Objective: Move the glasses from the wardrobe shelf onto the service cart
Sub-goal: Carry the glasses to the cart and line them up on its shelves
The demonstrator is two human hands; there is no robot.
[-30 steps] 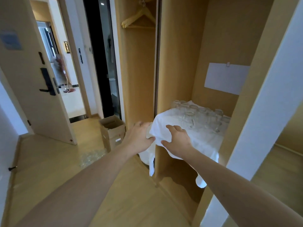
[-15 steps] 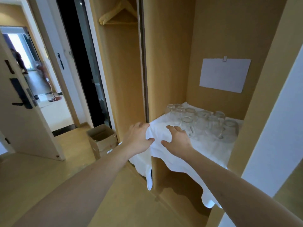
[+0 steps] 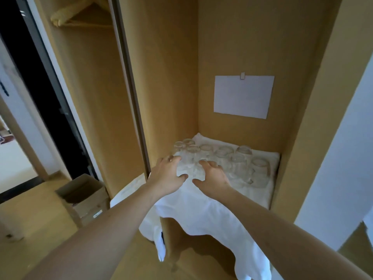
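Both hands moved off the front edge of the white cloth (image 3: 203,207) and forward over it toward the glasses (image 3: 222,158). Left hand (image 3: 167,174) now just beside the nearest glasses at the left end of the cluster, fingers spread and lightly curved, thumb pointing in toward the cluster. Right hand (image 3: 212,176) likewise advanced, fingers arched over the front glasses, thumb turned toward the left hand; contact with the glass too blurred to tell. Cloth edge, earlier pinched, now released. View shifted closer to the glasses and turned right, so the open door left of them has dropped out of sight.
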